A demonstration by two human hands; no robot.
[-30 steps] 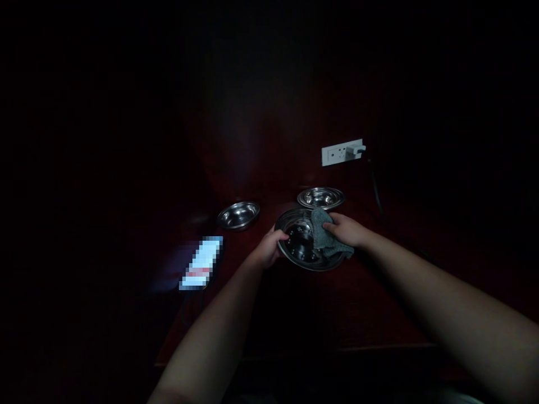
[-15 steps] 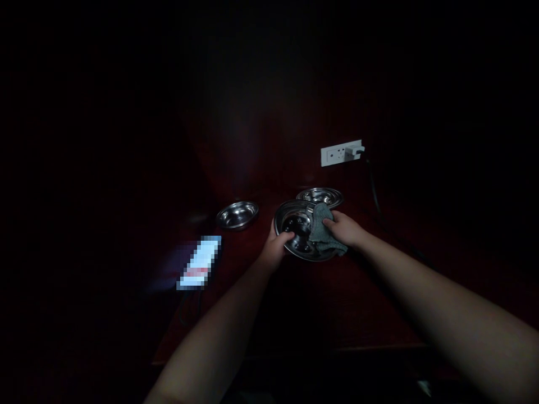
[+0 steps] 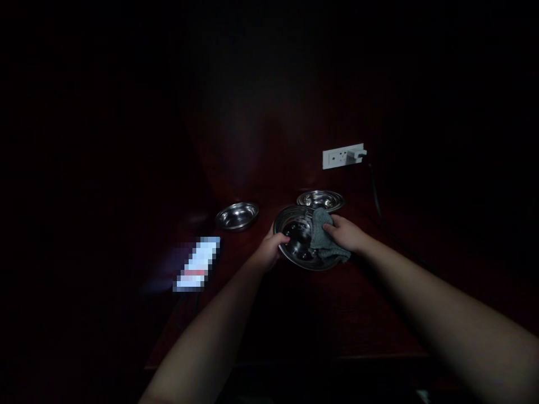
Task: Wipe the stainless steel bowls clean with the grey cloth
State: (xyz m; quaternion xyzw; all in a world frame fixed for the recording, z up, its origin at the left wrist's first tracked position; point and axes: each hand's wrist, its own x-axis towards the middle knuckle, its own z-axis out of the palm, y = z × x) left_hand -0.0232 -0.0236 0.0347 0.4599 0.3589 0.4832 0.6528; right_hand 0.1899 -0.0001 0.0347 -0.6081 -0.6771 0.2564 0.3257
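Observation:
A shiny metal bowl (image 3: 300, 238) is tilted toward me above the dark red table. My left hand (image 3: 269, 248) grips its left rim, thumb on the inside and fingers hidden beneath. In my right hand (image 3: 343, 233) is a grey-green cloth (image 3: 323, 233), pinched under the thumb and draped over the bowl's right rim. Just behind stands a second metal bowl (image 3: 320, 200), partly covered by the held one. Another metal bowl (image 3: 237, 216) rests to the left, apart from both hands.
A lit, pixelated phone-like screen (image 3: 197, 264) lies at the left of the table (image 3: 303, 331). On the back wall is a white socket plate (image 3: 337, 157) with a plug (image 3: 357, 154) and a dark cable (image 3: 376, 193) hanging down. The surroundings are very dark.
The held bowl has tipped slightly and sits a little lower in view. My right hand and the cloth have shifted slightly down along its right side.

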